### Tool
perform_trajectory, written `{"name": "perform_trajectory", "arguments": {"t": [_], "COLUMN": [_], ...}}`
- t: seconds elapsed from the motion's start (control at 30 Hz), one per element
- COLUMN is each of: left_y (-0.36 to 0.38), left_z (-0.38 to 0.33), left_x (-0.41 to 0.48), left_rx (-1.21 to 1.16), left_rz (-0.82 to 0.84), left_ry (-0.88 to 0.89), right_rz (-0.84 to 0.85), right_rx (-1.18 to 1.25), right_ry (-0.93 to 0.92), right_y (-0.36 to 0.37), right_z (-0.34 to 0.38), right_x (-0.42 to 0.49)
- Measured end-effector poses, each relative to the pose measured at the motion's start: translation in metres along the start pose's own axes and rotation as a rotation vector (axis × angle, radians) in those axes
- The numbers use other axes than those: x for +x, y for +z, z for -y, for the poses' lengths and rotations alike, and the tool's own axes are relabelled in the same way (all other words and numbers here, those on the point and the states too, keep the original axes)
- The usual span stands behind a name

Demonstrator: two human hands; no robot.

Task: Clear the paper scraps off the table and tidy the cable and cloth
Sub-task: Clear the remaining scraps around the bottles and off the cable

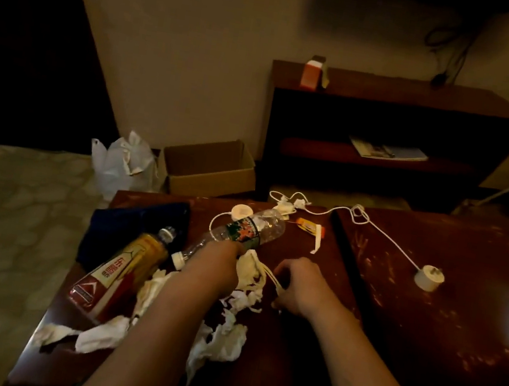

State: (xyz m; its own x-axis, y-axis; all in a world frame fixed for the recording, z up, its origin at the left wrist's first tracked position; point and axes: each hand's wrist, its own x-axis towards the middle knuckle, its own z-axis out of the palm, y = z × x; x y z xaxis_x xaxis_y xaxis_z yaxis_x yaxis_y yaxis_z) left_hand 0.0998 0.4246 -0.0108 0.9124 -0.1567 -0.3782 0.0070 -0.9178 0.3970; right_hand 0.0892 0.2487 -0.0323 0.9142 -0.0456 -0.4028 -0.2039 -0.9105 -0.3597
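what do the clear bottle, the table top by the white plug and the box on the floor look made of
Clear bottle: thin transparent plastic, glossy; you can see through it and its wall looks crumpled. Table top: dark reddish wood or veneer, apparently lacquered; it shines and carries pale scuffs. Box: brown cardboard, matte, with thin folded flaps.

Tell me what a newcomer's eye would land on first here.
The left hand and right hand meet in a heap of white paper scraps midway on the near table. A clear bottle and a yellow bottle lie toppled beside them. A white cable trails right to a plug on the next table.
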Motion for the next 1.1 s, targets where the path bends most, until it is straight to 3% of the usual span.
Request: {"name": "perform_trajectory", "arguments": {"t": [0.2, 0.37, 0.8, 0.97, 1.1], "left_y": [0.016, 0.018, 0.049, 0.084, 0.12], "left_z": [-0.02, -0.035, -0.155, -0.212, -0.264], "left_x": [0.011, 0.012, -0.018, -0.028, -0.04], "left_rx": [-0.01, 0.014, -0.331, -0.369, -0.388], "left_rz": [0.067, 0.087, -0.142, -0.092, -0.124], "left_ry": [0.054, 0.069, 0.371, 0.473, 0.559], "right_rz": [-0.204, -0.18, -0.234, -0.401, -0.533], "right_rx": [0.193, 0.39, 0.611, 0.493, 0.575], "right_ry": [0.049, -0.001, -0.133, 0.026, 0.107], "right_y": [0.004, -0.017, -0.06, -0.066, -0.072], "right_z": [-0.021, -0.04, -0.131, -0.184, -0.231], "right_x": [0.007, -0.011, -0.073, -0.092, -0.121]}}
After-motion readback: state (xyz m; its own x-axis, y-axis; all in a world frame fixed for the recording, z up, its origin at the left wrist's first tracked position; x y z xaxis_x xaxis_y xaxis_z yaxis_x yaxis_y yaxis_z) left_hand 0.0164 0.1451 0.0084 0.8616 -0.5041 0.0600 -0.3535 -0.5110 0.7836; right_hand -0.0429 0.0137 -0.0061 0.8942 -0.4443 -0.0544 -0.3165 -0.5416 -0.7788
